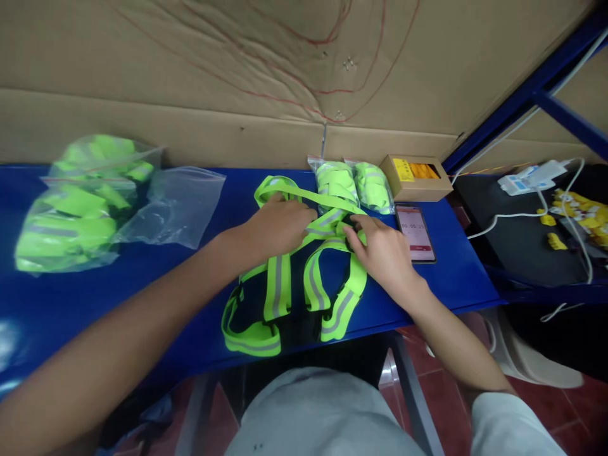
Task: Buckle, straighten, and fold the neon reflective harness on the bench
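Note:
A neon-yellow reflective strap vest [280,288] with grey reflective bands lies spread on the blue table [142,297]. My left hand [280,225] rests on its upper straps with fingers curled round a strap. My right hand [380,250] pinches the straps where they cross near the middle. Part of the vest hangs over the table's front edge.
Two small bagged vests [354,183] lie behind the hands, beside a small cardboard box [415,177]. A phone [415,233] with its screen lit lies to the right. Plastic bags of vests [80,202] and an empty bag [175,202] sit at left. Cables and a power strip [532,177] lie on the black surface at right.

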